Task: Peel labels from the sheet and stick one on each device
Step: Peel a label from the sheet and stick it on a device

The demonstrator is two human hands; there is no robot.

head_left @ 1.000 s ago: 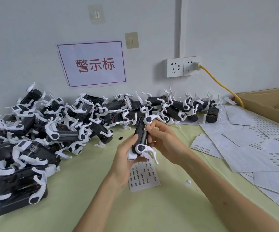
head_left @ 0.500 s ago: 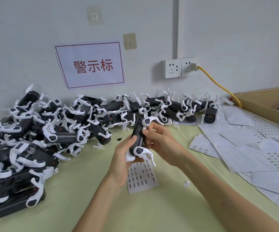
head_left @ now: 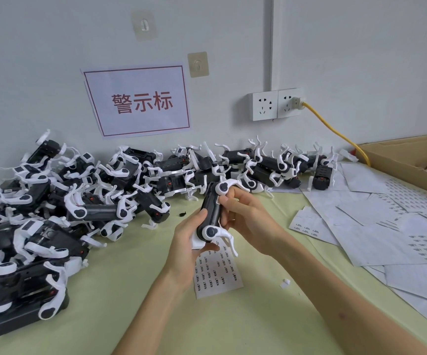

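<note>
Pale green covers the table (head_left: 130, 316), and along its far and left sides lies the biggest thing here, a heap of black-and-white devices (head_left: 53, 213) with white legs tangled together. To the right, spent label sheets (head_left: 373, 226) overlap in a loose spread reaching a cardboard box (head_left: 399, 160) at the far right.

The held device (head_left: 211, 213) is up off the table, near the middle. Its long axis runs from the near end, low in the left hand (head_left: 186, 249), up and away toward the wall, tilted a little right, with one white leg at the top and another splayed to the right at the bottom. The left hand wraps its lower end, thumb along the black body. The right hand (head_left: 245, 219) steadies the upper part, its fingertips (head_left: 224, 201) pinching what looks like a small label (head_left: 218, 200) against the edge of the body.

Under the hands lies the working label sheet (head_left: 217, 272), flat on the table.

Risks, as I judge them: a label this small could go on crooked or fold onto itself if pressed from one corner, and the thin legs could snag the fingers or the heap when the device is set down.
</note>
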